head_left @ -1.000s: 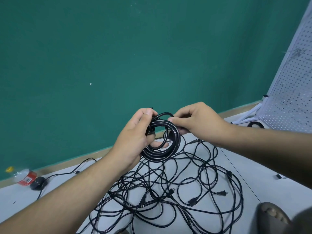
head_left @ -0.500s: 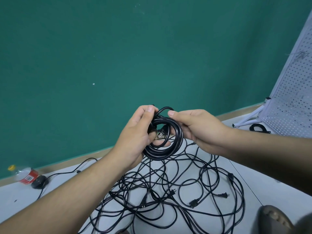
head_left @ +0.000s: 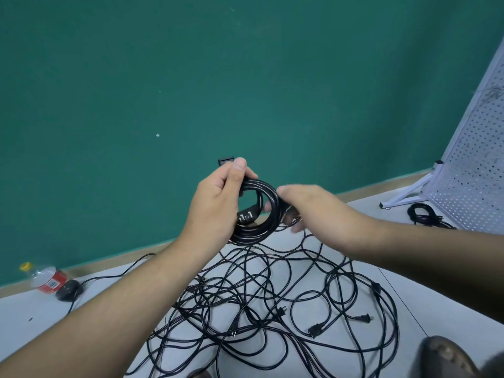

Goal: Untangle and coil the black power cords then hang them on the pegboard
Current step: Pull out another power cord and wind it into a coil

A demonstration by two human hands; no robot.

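A tightly wound coil of black power cord (head_left: 266, 214) hangs in the air in front of the green wall. My left hand (head_left: 218, 203) grips its left side, thumb on top, with a plug end poking above the fingers and a pronged plug showing inside the loop. My right hand (head_left: 308, 211) holds the coil's right edge, fingers wrapped behind it. Below, a big tangle of black cords (head_left: 272, 304) with several plugs sprawls on the white floor. The white pegboard (head_left: 474, 165) leans at the far right.
Another coiled black cord (head_left: 425, 215) lies at the pegboard's foot beside its white stand leg (head_left: 406, 196). A plastic bottle with a red label (head_left: 46, 276) and a black mouse (head_left: 68, 290) sit by the wall on the left. A shoe (head_left: 447, 356) shows bottom right.
Both hands have turned the coil; my left hand shifted up so a plug sticks out above it, and my right hand slid from the top to the coil's right side.
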